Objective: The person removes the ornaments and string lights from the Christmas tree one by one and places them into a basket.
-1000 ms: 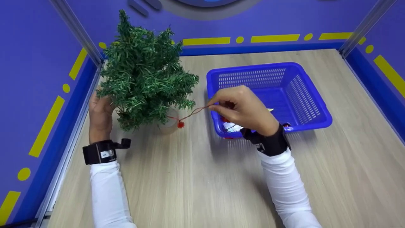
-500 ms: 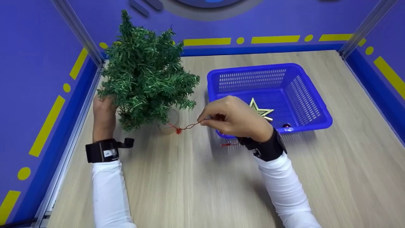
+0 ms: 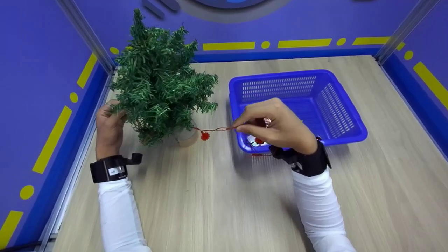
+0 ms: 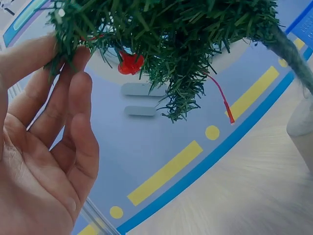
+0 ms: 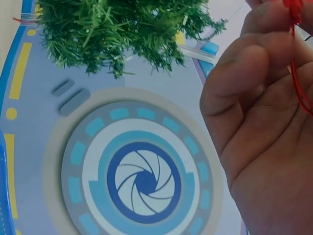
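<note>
A small artificial Christmas tree (image 3: 161, 80) with green tinsel needles stands on the left of the table, in a pale base (image 3: 187, 136). My left hand (image 3: 110, 126) is at its left side, thumb and fingertips pinching a branch tip in the left wrist view. Among the needles there hang a red ornament light (image 4: 131, 62) and a red wire end (image 4: 226, 103). From the tree's lower right a red string of lights (image 3: 205, 135) stretches sideways. My right hand (image 3: 280, 124) pinches its twisted wire between thumb and forefinger, above the basket's near left edge. More of the string hangs below this hand.
A blue plastic basket (image 3: 329, 73) with slotted walls stands right of the tree. Inside its near left corner lies a shiny white piece (image 3: 252, 140), partly hidden by my right hand. Blue printed walls (image 3: 231, 56) border the table (image 3: 210, 203) at the back and sides.
My right hand moved left and nearer, then back right, drawing the string straighter. My left hand has shifted slightly left, its fingers now showing more. The gold star in the basket is now mostly hidden.
</note>
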`<state>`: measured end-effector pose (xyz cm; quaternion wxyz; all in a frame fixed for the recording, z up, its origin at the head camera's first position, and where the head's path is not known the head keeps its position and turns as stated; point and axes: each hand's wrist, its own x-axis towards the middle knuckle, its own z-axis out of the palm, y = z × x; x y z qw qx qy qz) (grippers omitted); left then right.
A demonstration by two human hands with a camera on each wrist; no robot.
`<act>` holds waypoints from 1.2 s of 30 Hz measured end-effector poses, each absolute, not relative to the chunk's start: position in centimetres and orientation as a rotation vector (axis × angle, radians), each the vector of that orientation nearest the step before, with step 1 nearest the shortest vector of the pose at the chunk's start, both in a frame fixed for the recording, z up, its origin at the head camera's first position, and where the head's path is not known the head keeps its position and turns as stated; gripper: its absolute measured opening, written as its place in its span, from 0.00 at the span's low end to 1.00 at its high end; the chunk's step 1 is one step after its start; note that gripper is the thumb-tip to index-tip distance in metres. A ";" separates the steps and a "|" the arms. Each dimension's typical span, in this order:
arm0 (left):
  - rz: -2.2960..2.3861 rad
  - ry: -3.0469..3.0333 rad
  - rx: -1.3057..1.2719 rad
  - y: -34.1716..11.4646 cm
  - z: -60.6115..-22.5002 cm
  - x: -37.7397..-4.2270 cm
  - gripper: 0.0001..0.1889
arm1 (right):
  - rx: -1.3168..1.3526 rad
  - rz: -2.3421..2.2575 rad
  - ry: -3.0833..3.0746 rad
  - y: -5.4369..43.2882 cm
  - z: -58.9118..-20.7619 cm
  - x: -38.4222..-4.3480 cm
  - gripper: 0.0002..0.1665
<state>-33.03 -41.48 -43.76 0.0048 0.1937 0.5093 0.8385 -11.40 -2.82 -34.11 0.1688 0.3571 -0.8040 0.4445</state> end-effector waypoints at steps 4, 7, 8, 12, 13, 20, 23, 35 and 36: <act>2.613 1.562 0.668 -41.9 -43.8 -32.9 0.03 | 0.967 1.275 -2.286 -2.3 -34.0 -11.2 0.09; 2.613 1.527 0.693 -42.2 -43.8 -32.9 0.04 | 0.977 1.282 -2.308 -2.1 -33.9 -11.0 0.09; 2.610 1.530 0.700 -42.2 -43.9 -32.8 0.04 | 0.990 1.284 -2.316 -2.0 -33.9 -11.0 0.09; 2.604 1.489 0.731 -42.4 -44.0 -32.8 0.04 | 1.094 1.324 -2.321 -2.1 -34.0 -10.9 0.10; 2.599 1.479 0.745 -42.5 -43.9 -32.8 0.04 | 1.123 1.338 -2.318 -2.2 -34.0 -10.9 0.10; 2.579 1.372 0.780 -42.6 -43.7 -32.7 0.06 | 1.173 1.292 -2.481 -4.3 -34.5 -11.3 0.06; 2.566 1.411 0.783 -42.6 -43.7 -32.7 0.05 | 1.158 1.238 -2.541 -5.2 -34.7 -11.5 0.07; 2.533 1.549 0.826 -42.7 -43.9 -32.9 0.05 | 1.139 1.332 -2.051 -4.6 -34.1 -10.9 0.08; 2.533 1.552 0.828 -42.7 -43.9 -32.8 0.05 | 1.115 1.334 -2.036 -4.5 -34.0 -10.9 0.07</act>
